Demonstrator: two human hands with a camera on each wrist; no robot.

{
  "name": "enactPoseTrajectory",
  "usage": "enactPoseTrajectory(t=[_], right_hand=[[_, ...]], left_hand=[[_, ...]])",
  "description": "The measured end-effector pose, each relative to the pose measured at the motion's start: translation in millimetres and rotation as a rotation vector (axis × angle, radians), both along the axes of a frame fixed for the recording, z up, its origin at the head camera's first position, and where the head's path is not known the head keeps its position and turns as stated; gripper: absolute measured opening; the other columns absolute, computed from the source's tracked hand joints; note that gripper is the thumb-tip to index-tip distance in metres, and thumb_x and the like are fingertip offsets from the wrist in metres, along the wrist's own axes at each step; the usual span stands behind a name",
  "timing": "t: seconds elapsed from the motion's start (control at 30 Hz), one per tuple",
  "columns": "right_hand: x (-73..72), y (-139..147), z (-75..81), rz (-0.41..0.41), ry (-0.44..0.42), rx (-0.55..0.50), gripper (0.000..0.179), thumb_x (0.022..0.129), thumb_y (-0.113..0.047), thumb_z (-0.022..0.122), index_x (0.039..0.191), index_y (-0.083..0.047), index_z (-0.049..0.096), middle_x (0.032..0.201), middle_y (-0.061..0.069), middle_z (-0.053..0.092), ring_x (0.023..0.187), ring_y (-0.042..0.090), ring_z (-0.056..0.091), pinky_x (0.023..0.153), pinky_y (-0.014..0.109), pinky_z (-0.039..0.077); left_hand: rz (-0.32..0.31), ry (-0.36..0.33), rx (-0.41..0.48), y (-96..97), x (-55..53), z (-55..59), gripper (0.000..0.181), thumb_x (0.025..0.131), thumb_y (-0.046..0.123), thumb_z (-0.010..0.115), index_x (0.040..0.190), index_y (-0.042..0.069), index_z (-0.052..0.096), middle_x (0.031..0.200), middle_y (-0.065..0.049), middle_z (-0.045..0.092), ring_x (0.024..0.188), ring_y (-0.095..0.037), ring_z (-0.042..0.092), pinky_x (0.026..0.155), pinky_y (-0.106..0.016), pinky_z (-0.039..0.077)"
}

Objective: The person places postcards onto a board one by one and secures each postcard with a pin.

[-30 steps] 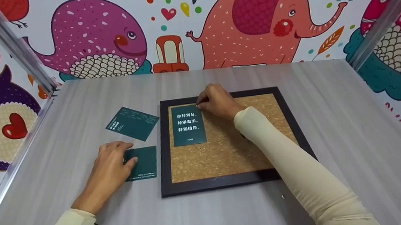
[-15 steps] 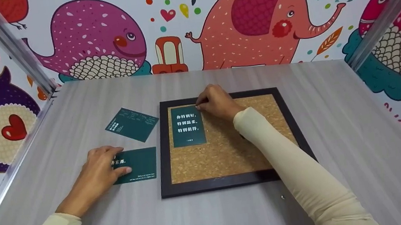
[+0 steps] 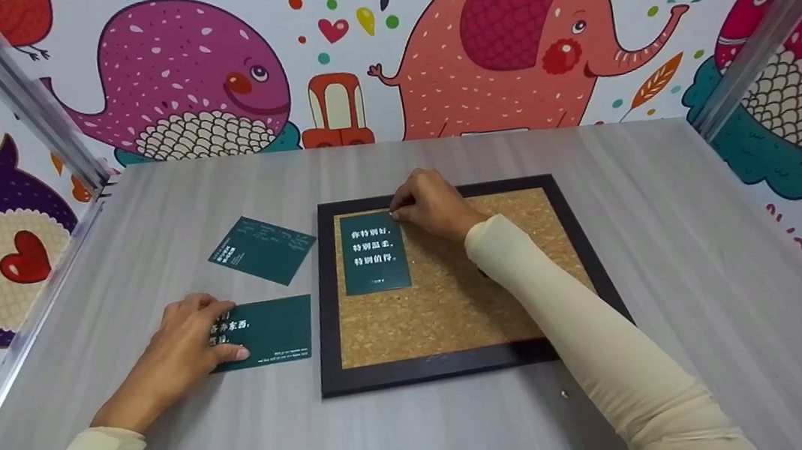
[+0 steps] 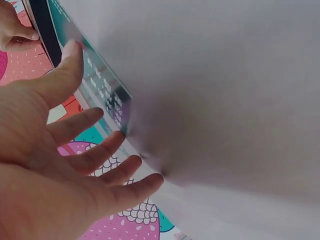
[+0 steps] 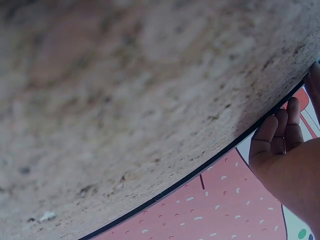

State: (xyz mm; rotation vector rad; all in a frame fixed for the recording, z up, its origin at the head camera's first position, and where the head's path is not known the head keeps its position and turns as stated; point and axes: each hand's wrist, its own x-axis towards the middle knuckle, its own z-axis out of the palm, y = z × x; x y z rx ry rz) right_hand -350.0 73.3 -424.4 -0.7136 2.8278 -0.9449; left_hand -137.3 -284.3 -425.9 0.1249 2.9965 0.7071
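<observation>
My left hand reaches over the left end of a dark green printed card on the table. In the left wrist view its fingers are spread and mostly straight, with the thumb over the card's face. A second upright green card with white writing lies on the upper left of a black-framed corkboard. My right hand is at that card's top right corner, thumb and forefinger pinched together on a tiny pin, mostly hidden by the fingertips. The right wrist view shows its other fingers curled.
Another green card lies slanted left of the corkboard, above the one by my left hand. A tiny shiny stud sits on the table below the board. Metal posts and a cartoon-printed wall enclose the table.
My left hand has drawn back leftward across the lower card, uncovering more of its white writing. My right hand has stayed at the pinned card's corner.
</observation>
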Motion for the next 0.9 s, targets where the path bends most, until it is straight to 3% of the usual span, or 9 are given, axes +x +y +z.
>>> enactPoseTrajectory(t=[0.3,0.57,0.9], right_hand=[[0.5,-0.1,1.8,-0.009,-0.010,0.004,0.015,0.103,-0.006,0.078,0.115,-0.007,0.088,0.113,0.005,0.071,0.108,0.019,0.060,0.100,0.035,0.056],[0.7,0.1,1.0,-0.005,-0.007,0.010,0.015,0.103,-0.006,0.078,0.115,-0.007,0.087,0.112,0.005,0.071,0.109,0.018,0.060,0.100,0.035,0.055],[1.5,0.3,1.1,-0.006,-0.001,0.016,0.016,0.104,-0.006,0.077,0.116,-0.007,0.087,0.114,0.005,0.071,0.108,0.019,0.061,0.101,0.036,0.056]], left_hand=[[0.004,-0.008,-0.002,0.2,-0.6,0.2,0.064,0.089,0.012,0.093,0.140,-0.012,0.064,0.146,-0.035,0.052,0.132,-0.056,0.044,0.108,-0.076,0.046],[-0.016,0.022,0.003,-1.7,-1.3,-1.0,0.048,0.085,0.012,0.096,0.119,-0.008,0.067,0.136,-0.031,0.056,0.127,-0.055,0.046,0.103,-0.072,0.050],[-0.051,-0.018,0.006,-12.5,-3.1,2.4,0.072,0.086,0.018,0.096,0.138,-0.016,0.060,0.141,-0.036,0.053,0.125,-0.054,0.046,0.104,-0.071,0.046]])
